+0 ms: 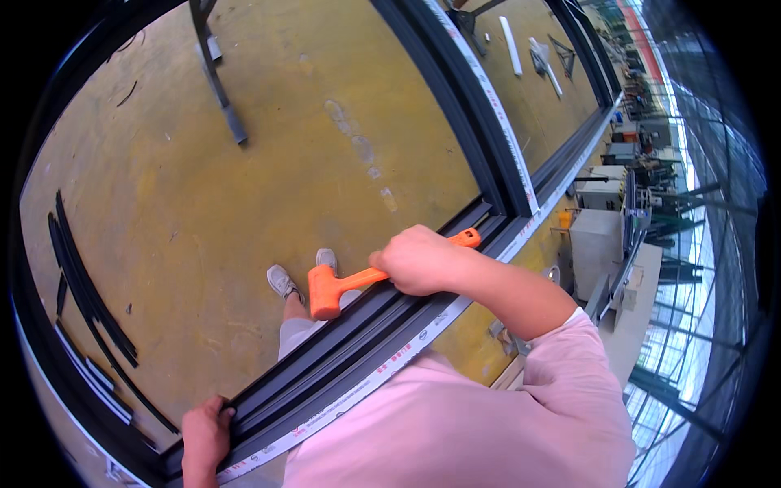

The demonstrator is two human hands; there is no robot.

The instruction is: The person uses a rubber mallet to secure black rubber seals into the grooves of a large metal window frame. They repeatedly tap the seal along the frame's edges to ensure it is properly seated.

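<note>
An orange mallet (327, 293) is gripped around its handle by my right hand (421, 260), its head to the left and the handle end poking out to the right. Hand and mallet are over the near rail of a large black window or door frame (325, 366), and the mallet head overhangs the inner side of that rail. At the rail's left end, close to the corner, my left hand (206, 431) is closed over the frame. Its fingertips are at the inner edge, and whether they pinch something small there is hidden. White printed film (382, 370) covers the rail's outer face.
A black crossbar (468, 106) divides the frame. Long black strips (81, 285) lie on the yellow floor at left. A metal stand leg (220, 98) is at the top. White tubes (510, 46) lie at upper right. Grey cabinets (598, 244) and machinery stand at far right.
</note>
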